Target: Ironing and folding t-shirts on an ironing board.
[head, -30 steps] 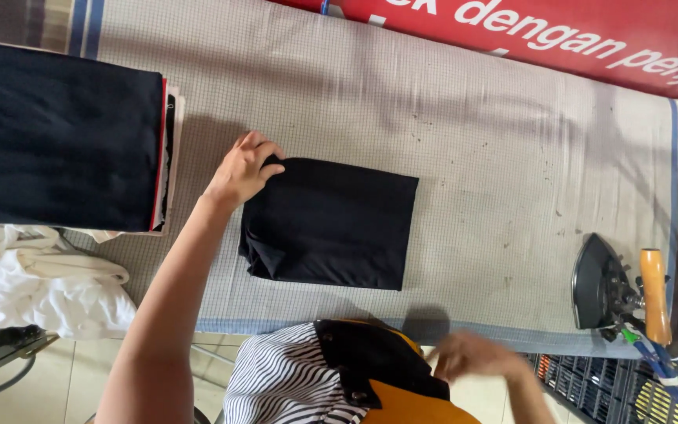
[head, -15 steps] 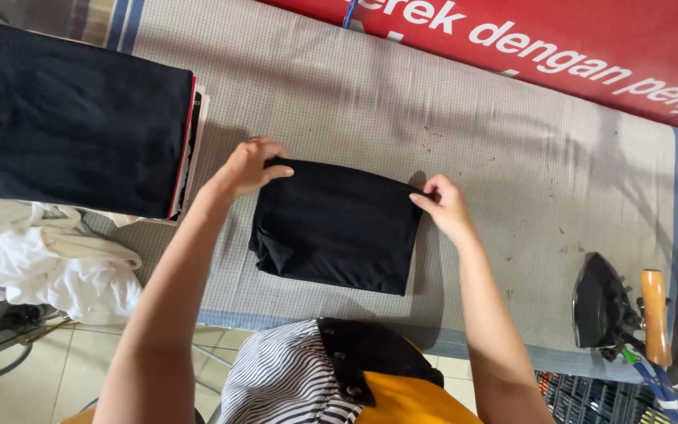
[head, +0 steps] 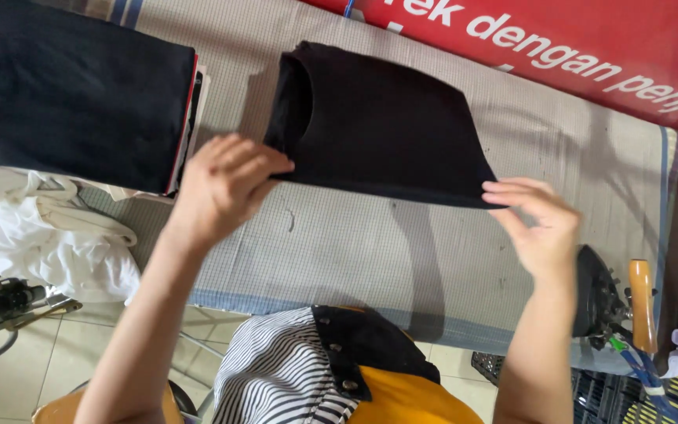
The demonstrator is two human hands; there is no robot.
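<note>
A folded black garment is raised off the padded ironing table, throwing a shadow on the cloth below. My left hand grips its near left corner. My right hand pinches its near right corner between fingers and thumb. The garment's neck opening faces left, towards a stack of folded dark clothes at the table's far left.
A dark iron with a wooden handle lies at the table's right end. Crumpled white cloth is heaped off the left edge. A red banner runs along the far side. A black crate stands on the floor.
Both hands took hold of the folded black garment and lifted it off the table. One second ago only the left hand touched it.
</note>
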